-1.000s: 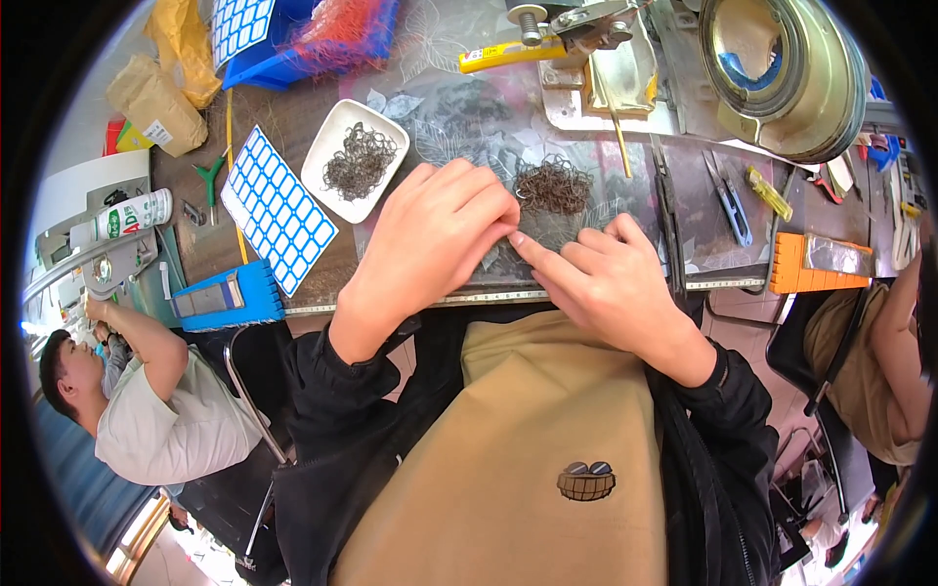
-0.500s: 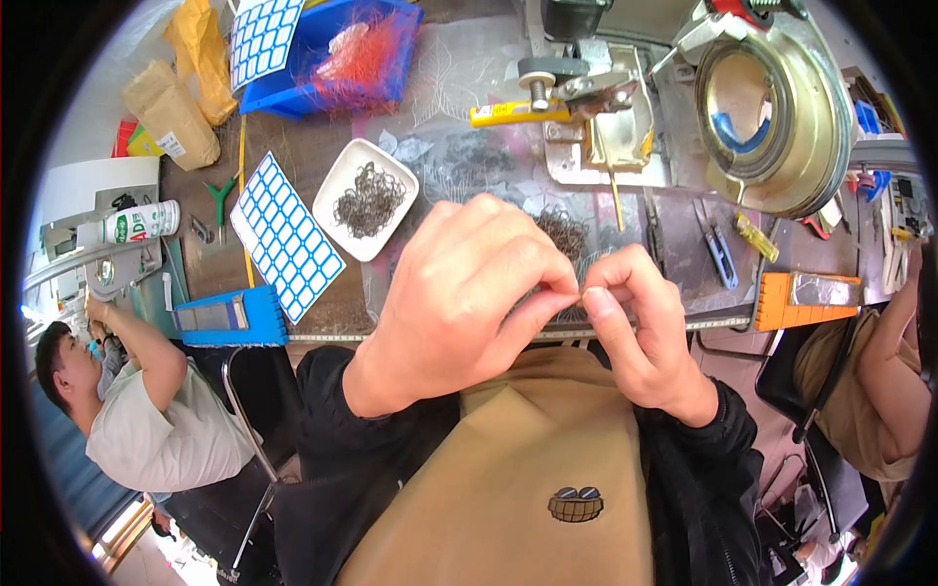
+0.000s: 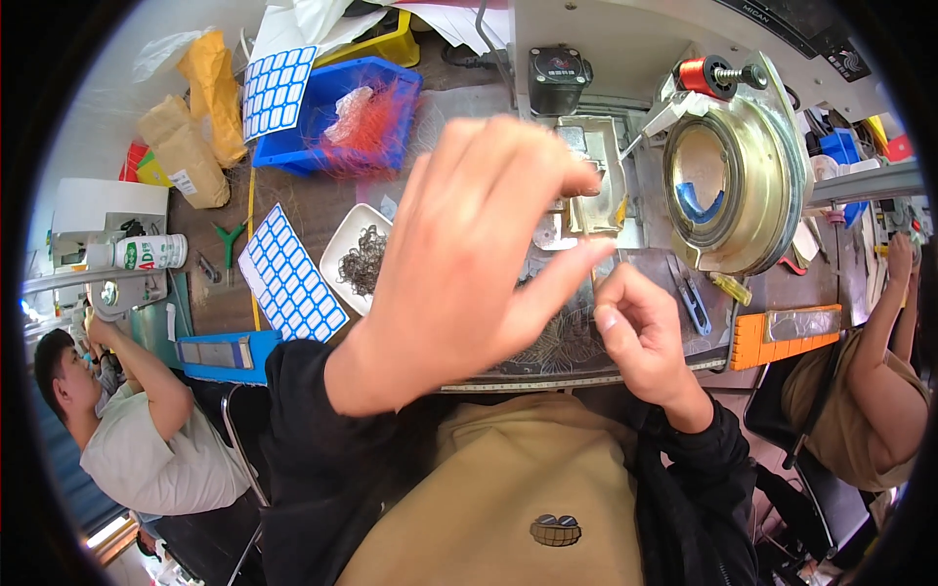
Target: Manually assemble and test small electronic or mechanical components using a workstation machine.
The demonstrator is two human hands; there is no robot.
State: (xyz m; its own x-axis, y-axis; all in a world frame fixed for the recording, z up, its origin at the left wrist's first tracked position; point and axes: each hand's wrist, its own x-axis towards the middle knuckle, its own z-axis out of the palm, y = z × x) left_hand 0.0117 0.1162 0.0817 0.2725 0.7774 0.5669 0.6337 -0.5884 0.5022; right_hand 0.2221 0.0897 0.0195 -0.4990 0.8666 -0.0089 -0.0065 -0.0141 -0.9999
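My left hand [image 3: 469,264] hovers above the bench with its thumb and index finger spread apart. Nothing shows between them, and the hand is slightly blurred. To its right, lower down, my right hand [image 3: 640,337] keeps its thumb pressed to the curled index finger; whatever it pinches is too small to make out. A white square dish [image 3: 363,212] with a tangle of thin dark wire loops [image 3: 364,262] sits left of my left hand, which covers part of it. Below my hands, fine wire strands [image 3: 567,337] lie on the bench.
Behind the dish is a blue bin [image 3: 278,156] with fine red wire [image 3: 376,127]. A round metal machine part [image 3: 752,186] and red wire spool [image 3: 705,76] stand right. Tweezers [image 3: 692,303], an orange tray [image 3: 747,342] and green nippers [image 3: 230,244] lie around. People sit on both sides.
My hands, earlier pinching together at one spot, have come apart. The left has opened and risen up and away; the right stays pinched, a little lower. The whole view has shifted slightly.
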